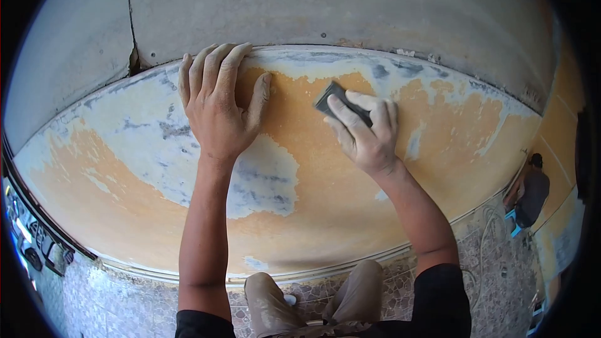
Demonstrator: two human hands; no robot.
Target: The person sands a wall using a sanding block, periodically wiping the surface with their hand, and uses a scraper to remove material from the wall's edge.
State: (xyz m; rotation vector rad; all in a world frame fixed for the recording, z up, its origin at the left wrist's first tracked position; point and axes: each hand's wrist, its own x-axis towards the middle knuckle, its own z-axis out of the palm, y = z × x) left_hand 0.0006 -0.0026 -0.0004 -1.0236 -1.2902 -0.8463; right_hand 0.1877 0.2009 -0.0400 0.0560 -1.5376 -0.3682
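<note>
Fingers apart and dusty, my left hand (219, 100) rests on the upper part of an orange wall panel (338, 213) with patchy white and grey areas. It holds nothing. To its right, my right hand (369, 125) grips a dark rectangular block (341, 103) between thumb and fingers. The block is tilted against the orange surface, and its underside is hidden. A large whitish patch (266, 181) with grey streaks lies around and below my left hand.
A grey board (338, 6) meets the panel's top edge, with a dark gap at left. Below is a patterned tile floor (138, 300). At far right a person (532, 194) sits on a blue stool (514, 225). Assorted objects lie at far left.
</note>
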